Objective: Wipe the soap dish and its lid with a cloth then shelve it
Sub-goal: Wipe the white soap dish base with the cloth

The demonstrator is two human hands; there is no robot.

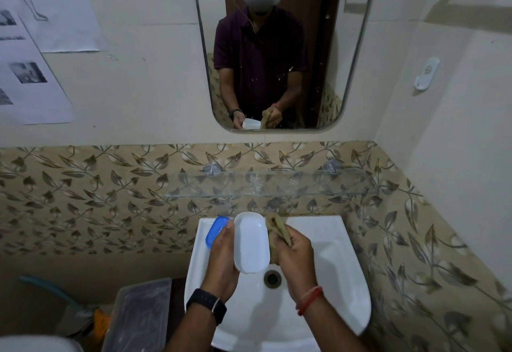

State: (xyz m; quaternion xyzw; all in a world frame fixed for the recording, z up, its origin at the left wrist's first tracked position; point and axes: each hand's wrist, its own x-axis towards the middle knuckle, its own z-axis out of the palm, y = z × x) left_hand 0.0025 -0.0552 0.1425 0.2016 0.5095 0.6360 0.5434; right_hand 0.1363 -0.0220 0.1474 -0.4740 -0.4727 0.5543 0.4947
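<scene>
Both hands are up over the sink [346, 268], close together. My left hand [221, 263] holds the white half of the soap dish [251, 242], fingers curled under its left side, hollow turned up toward me. My right hand [296, 257] is closed round a bunched tan cloth [278, 230], whose folds stick out past my fingers on the far side.

What matters for the next stroke is how these two lie. The white half has its long axis running near to far, and the cloth sits just to its right, touching the right rim. The hollow is therefore open to a sweep leftward from my right hand, then along that long axis. I judge the wiping to be under way, not finished.

At the far left corner of the sink, the blue half [214, 231] rests on the rim, partly hidden behind my left fingertips. I cannot tell which half is the lid. It is nearer my left hand, but that hand is occupied.

Beyond the sink, the glass shelf [277, 182] is fixed to the leaf-patterned tiles higher up, running left to right. Shelving means reaching away and upward from here. Wet plastic may slip, so I should keep a firm hold.
</scene>
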